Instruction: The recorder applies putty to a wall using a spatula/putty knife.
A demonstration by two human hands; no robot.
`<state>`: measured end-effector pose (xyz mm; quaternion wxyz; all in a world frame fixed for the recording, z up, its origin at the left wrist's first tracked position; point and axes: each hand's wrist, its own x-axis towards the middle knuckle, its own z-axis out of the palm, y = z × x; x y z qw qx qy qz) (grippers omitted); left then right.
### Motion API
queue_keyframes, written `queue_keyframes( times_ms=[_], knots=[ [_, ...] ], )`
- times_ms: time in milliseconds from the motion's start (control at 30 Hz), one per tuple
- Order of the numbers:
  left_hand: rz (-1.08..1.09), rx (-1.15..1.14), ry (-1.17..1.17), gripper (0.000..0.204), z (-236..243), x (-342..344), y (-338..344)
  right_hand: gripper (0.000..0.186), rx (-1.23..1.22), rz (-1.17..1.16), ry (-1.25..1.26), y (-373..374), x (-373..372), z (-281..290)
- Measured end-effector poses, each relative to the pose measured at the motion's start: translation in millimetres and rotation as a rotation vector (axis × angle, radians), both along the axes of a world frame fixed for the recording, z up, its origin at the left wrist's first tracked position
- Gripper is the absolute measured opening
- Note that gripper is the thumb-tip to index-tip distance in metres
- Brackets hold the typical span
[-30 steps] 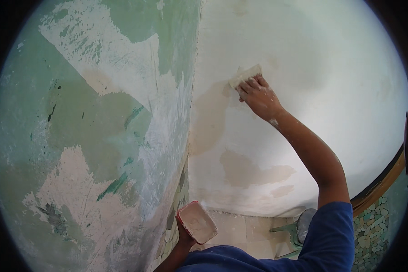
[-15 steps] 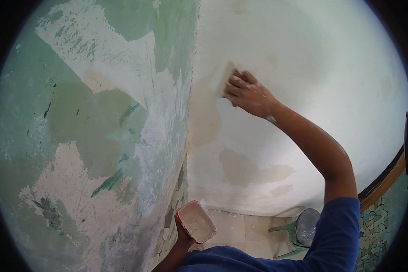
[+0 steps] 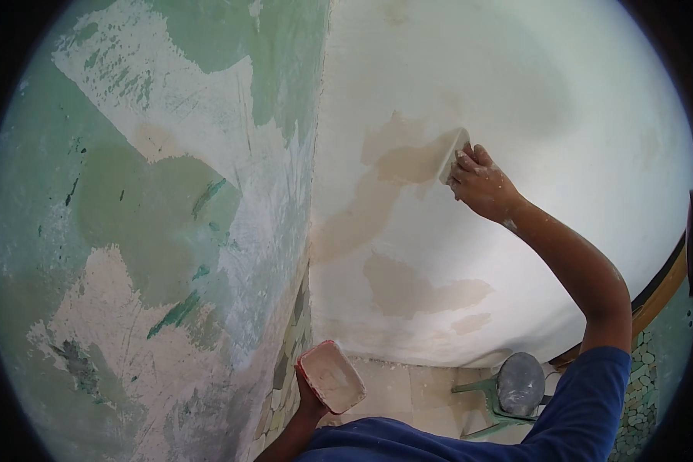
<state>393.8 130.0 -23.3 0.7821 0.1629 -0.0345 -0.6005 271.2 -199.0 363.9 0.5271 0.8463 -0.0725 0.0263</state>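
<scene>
My right hand [image 3: 481, 183], flecked with white, is closed around a pale, flat putty scraper [image 3: 451, 155]. The scraper's edge lies against the white wall [image 3: 531, 123]. A fresh beige smear [image 3: 417, 162] of putty spreads on the wall just left of the blade. Low down, near my body, my left hand [image 3: 309, 403] grips a red-rimmed rectangular tub [image 3: 315, 389] by its left side. Smooth pinkish-beige putty [image 3: 337, 376] fills much of the tub. The fingers under the tub are hidden.
A patchy green-and-white wall [image 3: 162, 192] meets the white one at a corner on the left. Below stands a green stool [image 3: 477, 386] with a dark grey rounded object [image 3: 520, 385] on it. Another beige patch [image 3: 420, 289] marks the wall lower down. A wooden curved edge [image 3: 661, 294] is at right.
My right hand has swept the scraper rightward and slightly down across the wall, and a beige putty smear now shows behind it. The left hand still holds the tub in nearly the same place.
</scene>
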Motion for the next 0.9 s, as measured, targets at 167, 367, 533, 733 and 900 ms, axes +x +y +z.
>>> queue_keyframes(
  times_ms=[167, 367, 533, 733, 900],
  knots=[
    [0.011, -0.033, -0.049, 0.059, -4, -3, -2, 0.026, 0.088, 0.22, -0.106, 11, 49, 11],
    [0.059, 0.057, -0.04, 0.071, -16, -4, -3, 0.031, 0.006, 0.195, -0.111, -7, 85, -1],
    [0.045, -0.024, -0.152, 0.064, 5, -1, 5, 0.019, 0.038, 0.164, -0.092, -22, 24, -20],
    [-0.011, -0.044, -0.102, 0.058, -7, 5, 9, 0.032, 0.234, -0.163, -0.022, 1, -5, -34],
    [-0.08, -0.119, 0.049, 0.059, -5, 3, 3, 0.032, 0.23, 0.142, -0.178, 14, 44, -27]
  ],
)
